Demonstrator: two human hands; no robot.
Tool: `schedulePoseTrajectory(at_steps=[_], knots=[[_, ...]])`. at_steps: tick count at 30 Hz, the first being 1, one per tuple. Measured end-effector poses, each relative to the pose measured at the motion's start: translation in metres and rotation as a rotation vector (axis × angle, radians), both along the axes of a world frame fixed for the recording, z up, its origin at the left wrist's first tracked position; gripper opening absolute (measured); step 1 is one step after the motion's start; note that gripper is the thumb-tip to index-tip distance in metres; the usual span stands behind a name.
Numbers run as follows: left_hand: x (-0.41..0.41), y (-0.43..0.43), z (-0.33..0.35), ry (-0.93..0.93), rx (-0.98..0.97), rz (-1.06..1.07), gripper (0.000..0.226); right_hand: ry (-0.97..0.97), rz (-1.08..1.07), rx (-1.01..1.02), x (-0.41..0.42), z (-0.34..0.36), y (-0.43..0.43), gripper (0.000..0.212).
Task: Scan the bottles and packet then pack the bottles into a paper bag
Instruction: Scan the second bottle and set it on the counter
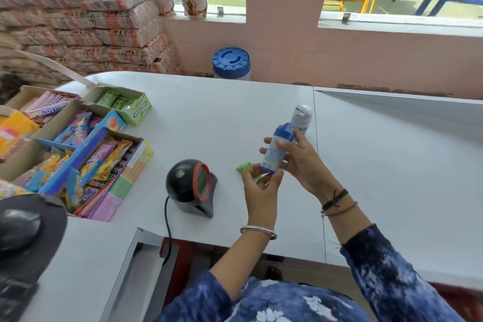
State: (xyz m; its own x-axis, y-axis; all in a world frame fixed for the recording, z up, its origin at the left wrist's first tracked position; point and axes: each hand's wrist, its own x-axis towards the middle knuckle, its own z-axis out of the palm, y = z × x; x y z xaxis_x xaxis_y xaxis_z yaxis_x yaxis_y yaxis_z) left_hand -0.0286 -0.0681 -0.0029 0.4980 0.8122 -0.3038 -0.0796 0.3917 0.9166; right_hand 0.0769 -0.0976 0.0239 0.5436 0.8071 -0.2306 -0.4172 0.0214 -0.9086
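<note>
A white bottle with a blue cap [274, 151] is held tilted above the white counter [222, 117]. My right hand [303, 165] grips its side and my left hand [261, 191] holds its base from below. A second, clear-topped bottle [303, 116] stands on the counter just behind them. A small green packet [243, 167] lies flat on the counter, partly hidden by my left hand. The black barcode scanner [192, 185] with a red-rimmed window stands to the left and faces the bottle.
Open boxes of sweets and gum [78, 149] crowd the counter's left side. A blue-lidded jar [231, 63] stands behind the far edge. A dark mouse [19, 227] lies at the lower left. Stacked sacks [86, 26] fill the back left. A seam splits the counter near the bottles.
</note>
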Motion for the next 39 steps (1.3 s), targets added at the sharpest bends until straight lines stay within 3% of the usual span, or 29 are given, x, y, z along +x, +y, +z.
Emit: schedulePoseTrajectory(at_steps=[6,10,15,17,19,21,23,26,30,33,35,37,39], knots=[[-0.04,0.022,-0.019,-0.364,-0.405,0.268,0.027,-0.409,0.145,-0.128,-0.048,-0.006,0.037,0.028],[-0.051,0.028,-0.017,-0.365,-0.436,0.345,0.024,-0.645,0.176,-0.18,-0.067,-0.005,0.054,0.036],[-0.05,0.032,-0.013,-0.412,-0.436,0.387,0.03,-0.72,0.176,-0.184,-0.071,-0.004,0.059,0.039],[-0.047,0.034,-0.018,-0.319,-0.444,0.295,0.024,-0.76,0.143,-0.197,-0.063,-0.006,0.056,0.038],[-0.042,0.04,-0.025,0.059,-0.242,0.122,0.015,-0.781,0.043,-0.232,-0.047,-0.011,0.047,0.037],[-0.036,0.046,-0.039,0.457,0.215,-0.094,0.028,-0.793,-0.092,-0.298,-0.027,-0.019,0.033,0.036],[-0.029,0.055,-0.044,0.584,0.582,-0.236,0.041,-0.816,-0.224,-0.401,-0.005,-0.031,0.017,0.038],[-0.013,0.074,-0.049,0.746,0.87,-0.466,0.061,-0.822,-0.366,-0.506,0.019,-0.047,-0.001,0.039],[0.001,0.091,-0.052,0.966,1.027,-0.835,0.073,-0.807,-0.397,-0.542,0.033,-0.064,-0.012,0.041],[0.009,0.095,-0.053,1.072,1.164,-0.894,0.059,-0.839,-0.393,-0.543,0.035,-0.07,-0.014,0.048],[0.01,0.094,-0.054,1.144,1.166,-0.836,0.041,-1.048,-0.497,-0.603,0.026,-0.075,-0.016,0.056],[0.009,0.09,-0.057,1.138,1.085,-0.806,0.034,-1.289,-0.556,-0.567,0.004,-0.076,-0.018,0.047],[0.006,0.085,-0.058,1.049,1.038,-0.837,0.032,-1.364,-0.376,-0.495,-0.016,-0.082,-0.019,0.037]])
